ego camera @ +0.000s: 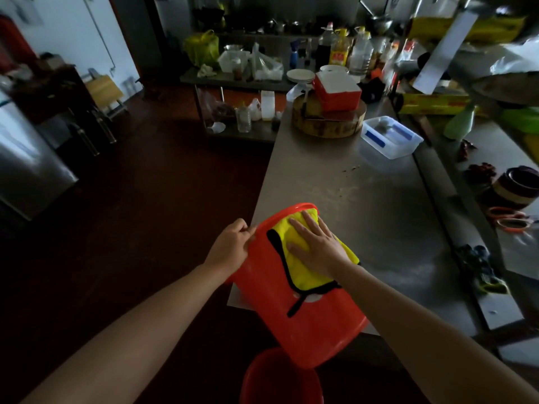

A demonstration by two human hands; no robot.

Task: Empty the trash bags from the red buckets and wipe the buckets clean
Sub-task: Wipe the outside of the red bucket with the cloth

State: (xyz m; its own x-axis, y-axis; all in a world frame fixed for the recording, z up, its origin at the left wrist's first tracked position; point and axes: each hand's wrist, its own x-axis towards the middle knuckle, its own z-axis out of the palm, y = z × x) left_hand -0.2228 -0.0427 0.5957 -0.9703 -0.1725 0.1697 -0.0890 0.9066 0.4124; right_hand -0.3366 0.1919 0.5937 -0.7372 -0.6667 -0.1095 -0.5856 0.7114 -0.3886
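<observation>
**Wiping the outer wall of the tipped bucket**

I have the red bucket (306,325) tipped over on the near edge of the steel table (364,199), mouth pointing away from me and base hanging out past the edge towards me. Laid this way, its side wall faces up, which I judge is the reason for the tilt: the wall becomes a surface I can press down on.

My right hand (316,246) lies flat on the yellow cloth (303,275), fingers straight and spread, gripping nothing, only pushing the cloth against the wall just below the rim. The cloth, edged in black, drapes over the upper part of the wall.

My left hand (230,246) sits at the rim on the left side, fingers curled round its edge. That hold looks meant to stop the bucket rolling or sliding off the table under the wiping pressure.

A second red bucket (280,377) stands on the floor below, right under the overhanging base. I cannot see inside either one, so whether any bag remains I cannot tell. I judge the step in hand to be the wipe of the outside.
</observation>
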